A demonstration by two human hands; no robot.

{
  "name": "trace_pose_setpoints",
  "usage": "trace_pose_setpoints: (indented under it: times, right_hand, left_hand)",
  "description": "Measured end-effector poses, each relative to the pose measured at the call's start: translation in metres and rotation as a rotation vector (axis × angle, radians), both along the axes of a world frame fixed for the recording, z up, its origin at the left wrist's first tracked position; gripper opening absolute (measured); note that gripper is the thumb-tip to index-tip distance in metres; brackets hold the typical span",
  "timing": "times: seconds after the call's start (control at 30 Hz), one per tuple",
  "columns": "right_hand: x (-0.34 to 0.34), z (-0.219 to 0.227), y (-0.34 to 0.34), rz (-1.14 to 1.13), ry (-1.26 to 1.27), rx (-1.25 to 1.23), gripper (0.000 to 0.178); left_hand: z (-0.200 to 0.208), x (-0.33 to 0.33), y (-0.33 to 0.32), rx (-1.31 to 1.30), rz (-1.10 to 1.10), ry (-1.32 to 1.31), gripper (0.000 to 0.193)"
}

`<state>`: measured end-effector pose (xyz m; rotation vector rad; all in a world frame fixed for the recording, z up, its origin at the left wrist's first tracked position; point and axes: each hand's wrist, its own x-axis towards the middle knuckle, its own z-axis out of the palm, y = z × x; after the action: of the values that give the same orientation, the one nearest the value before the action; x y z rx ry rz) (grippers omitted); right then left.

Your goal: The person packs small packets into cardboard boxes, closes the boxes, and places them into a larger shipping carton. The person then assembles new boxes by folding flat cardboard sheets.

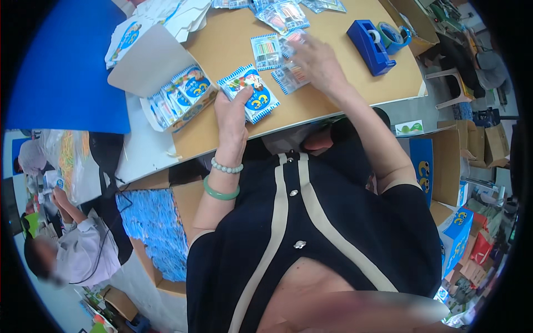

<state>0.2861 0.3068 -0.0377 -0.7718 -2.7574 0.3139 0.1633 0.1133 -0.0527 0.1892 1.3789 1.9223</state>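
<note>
- Where the room runs off to the far left, I see a co-worker in a pale top [91, 252], hands raised in front of the body.
- Upper left: a broad blue panel [61, 66] beside the brown-topped desk [227, 41].
- Below the desk's near edge, left: a large cardboard carton [145, 258] filled with a mass of blue packets [155, 227].
- On the desk, left: a white box [147, 61], flap raised, holding a row of blue-and-white packets [191, 86]; beyond it, a heap of flat white card pieces [186, 19].
- Left of centre: the left hand [230, 114], wearing a beaded bracelet [226, 166] and a green bangle [221, 191]. Its grip is closed on a patterned packet [252, 97], thumb on top, just right of the white box and above the desk's near edge.
- Centre: loose clear-windowed sachets [266, 53] lying on the desk, some overlapping.
- Right of centre: the right hand [319, 64], fingers over these sachets; I cannot tell whether its grip has taken one.
- Desk, right: a blue tape dispenser [369, 49], with tape rolls [393, 36] just beside it.
- Far right: a pale stool [458, 89] and, lower, a blue printed box [458, 233].
</note>
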Motion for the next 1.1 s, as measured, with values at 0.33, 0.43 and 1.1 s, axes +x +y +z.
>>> trace_pose_setpoints:
  times: [0.33,0.43,1.1]
  right_hand:
    - [-0.086,0.002,0.091,-0.5,0.185,-0.104,0.036]
    - [-0.076,-0.005,0.108,-0.53,0.383,-0.26,0.036]
    - [-0.046,0.057,0.053,0.117,-0.407,-0.024,0.04]
  left_hand:
    - [-0.002,0.003,-0.009,0.015,-0.053,0.054,0.036]
    - [-0.002,0.002,-0.011,0.045,-0.048,0.057,0.036]
    - [-0.005,0.001,-0.009,0.083,-0.038,0.071,0.035]
